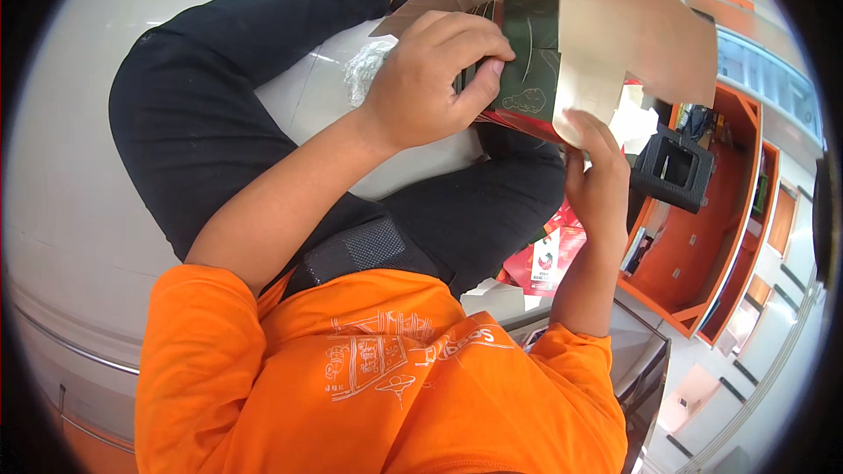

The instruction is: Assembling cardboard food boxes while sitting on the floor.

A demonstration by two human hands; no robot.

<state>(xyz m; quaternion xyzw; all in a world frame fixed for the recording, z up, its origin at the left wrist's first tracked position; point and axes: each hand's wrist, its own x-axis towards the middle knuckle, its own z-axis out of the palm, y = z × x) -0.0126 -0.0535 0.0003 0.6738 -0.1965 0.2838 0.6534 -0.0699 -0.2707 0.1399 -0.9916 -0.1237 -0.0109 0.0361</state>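
An opened cardboard box [533, 53] is held up in front of me, over my crossed legs. Its printed side is dark green with line drawings and a red edge. Plain brown flaps [641, 26] spread out at its top and right. My left hand [435, 79] is curled on the box's left part, thumb and fingertips against the green side. At the lower right corner, my right hand [599, 162] grips the box near a flap, thumb below and fingers on the board. The inside of the box cannot be made out.
Crumpled clear plastic [364, 70] lies on the pale floor beyond my left forearm. Red printed packages [553, 259] rest beside my right knee. Farther right stand a black textured holder with a square opening [674, 167] and an orange shelf unit [689, 237].
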